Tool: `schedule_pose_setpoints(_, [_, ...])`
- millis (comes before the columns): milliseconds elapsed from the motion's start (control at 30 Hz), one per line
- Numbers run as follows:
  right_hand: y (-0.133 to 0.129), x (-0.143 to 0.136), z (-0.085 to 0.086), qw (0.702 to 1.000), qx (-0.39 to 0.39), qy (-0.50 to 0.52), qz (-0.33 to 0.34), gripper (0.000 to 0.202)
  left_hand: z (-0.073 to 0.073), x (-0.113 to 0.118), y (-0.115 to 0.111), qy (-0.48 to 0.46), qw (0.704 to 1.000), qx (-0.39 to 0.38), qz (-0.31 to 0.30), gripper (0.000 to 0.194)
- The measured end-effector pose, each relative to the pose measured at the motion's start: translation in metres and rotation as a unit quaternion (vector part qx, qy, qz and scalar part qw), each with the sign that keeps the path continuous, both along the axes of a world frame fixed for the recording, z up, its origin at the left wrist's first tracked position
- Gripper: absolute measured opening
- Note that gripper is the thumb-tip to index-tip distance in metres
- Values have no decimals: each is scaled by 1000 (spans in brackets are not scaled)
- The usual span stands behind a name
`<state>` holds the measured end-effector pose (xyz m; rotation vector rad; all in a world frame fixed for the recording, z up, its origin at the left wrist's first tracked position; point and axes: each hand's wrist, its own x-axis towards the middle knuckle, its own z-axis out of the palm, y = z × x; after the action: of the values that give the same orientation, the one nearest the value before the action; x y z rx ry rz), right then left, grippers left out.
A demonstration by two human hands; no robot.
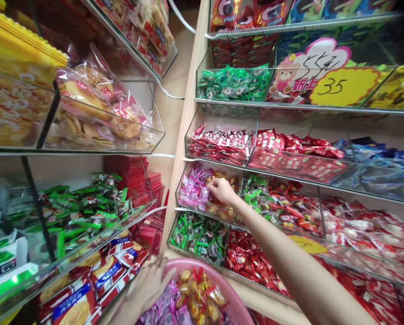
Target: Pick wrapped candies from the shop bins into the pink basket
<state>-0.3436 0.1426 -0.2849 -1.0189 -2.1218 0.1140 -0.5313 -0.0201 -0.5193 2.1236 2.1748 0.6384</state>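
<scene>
Head view: the right grip (pixel 220 189) is in a clear shelf compartment (pixel 185 203), fingers curled nearly closed, purple candies (pixel 193 187) to its left, gold candies (pixel 222 211) just below; whether it holds one, I cannot tell. Below it sits a pink basket (pixel 235 292) of sweets (pixel 198 293), the left grip (pixel 151 277) spread loosely against the rim.

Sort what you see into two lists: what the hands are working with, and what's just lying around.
Apparently in use:
- Pink basket
- Purple candies and gold candies inside it
- Left hand, at its rim
- Right hand, among more of both candies

Just around:
- Green candies
- Yellow sign reading 35
- Blue packets
- Bagged baked goods
</scene>
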Motion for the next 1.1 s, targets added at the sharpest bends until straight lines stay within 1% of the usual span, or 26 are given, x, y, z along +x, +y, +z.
schedule_pose_setpoints(67, [3, -2, 4, 1000, 1, 24, -6, 18, -1, 0, 1, 0, 1000, -4, 0, 68])
schedule_pose_setpoints(133, [6, -8, 4, 999, -3, 42, -6, 19, -1, 0, 1, 1, 1000, -11, 0, 69])
schedule_pose_setpoints(333, [8, -32, -14, 996, -10, 85, 21, 20, 1, 2, -2, 2, 1000, -14, 7, 69])
schedule_pose_setpoints(400, [9, -32, -15, 994, 6, 111, 18, 25, 2, 2, -3, 6, 1000, -8, 6, 68])
schedule_pose_setpoints(467, [10, -25, -14, 990, 34, 134, -2, 32, 2, 1, -3, 9, 1000, 0, 6, 68])
schedule_pose_setpoints(533, [12, -16, -11, 988, 61, 140, -26, 31, 2, 1, -2, 8, 1000, -2, 6, 67])
schedule_pose_setpoints(600, [13, -9, -12, 989, 73, 122, -38, 26, 1, 1, 0, 2, 1000, -11, 7, 67])
schedule_pose_setpoints(667, [13, -6, -14, 993, 72, 84, -33, 25, 1, 2, 1, -4, 1000, -23, 10, 67])
schedule_pose_setpoints(833, [15, -9, -23, 999, 40, -16, -11, 42, 4, 6, -1, -3, 999, -35, 21, 68])
schedule_pose_setpoints(967, [19, -9, -25, 998, 18, -57, -7, 53, 9, 7, -4, -6, 999, -39, 23, 66])
schedule_pose_setpoints(1033, [19, -8, -24, 998, 18, -60, -10, 51, 9, 6, -4, -6, 998, -49, 29, 67])
schedule_pose_setpoints(1100, [19, -7, -24, 998, 22, -51, -21, 42, 8, 4, -2, -4, 998, -51, 31, 68])
